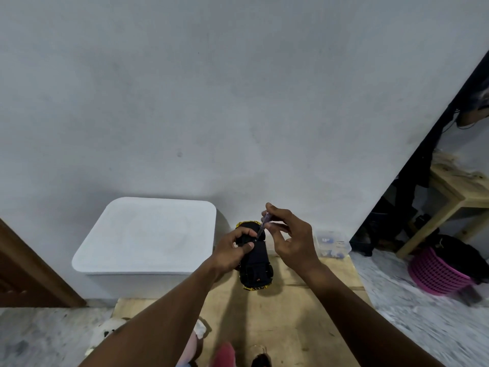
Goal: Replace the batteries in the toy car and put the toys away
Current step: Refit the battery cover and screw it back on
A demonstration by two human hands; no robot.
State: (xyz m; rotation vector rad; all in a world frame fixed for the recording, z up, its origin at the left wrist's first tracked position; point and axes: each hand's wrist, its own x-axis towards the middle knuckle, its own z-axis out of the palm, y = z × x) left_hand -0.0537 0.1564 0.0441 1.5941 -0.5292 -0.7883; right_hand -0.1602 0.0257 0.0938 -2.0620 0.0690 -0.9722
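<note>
Black-and-yellow toy car point(255, 263) lies belly-up so your left hand point(232, 250) clamps it steady; right hand point(288, 234) pinches thin clear-handled screwdriver point(263, 225) w/ tip on its underside.

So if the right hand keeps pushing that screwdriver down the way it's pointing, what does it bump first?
Probably the toy car's black underside: the screwdriver in the right hand slants down onto it, beside the left hand.

The left hand point(232, 251) covers part of the upturned black and yellow toy car point(255, 260), so the spot where the thin, blurred purple-handled tool point(263, 225) meets it cannot be made out. At 3 o'clock of the car, the clear plastic box point(332, 243) holds contents too blurred to tell. At 6 o'clock, soft toys point(105, 332) are cut off by arms and edge.
</note>
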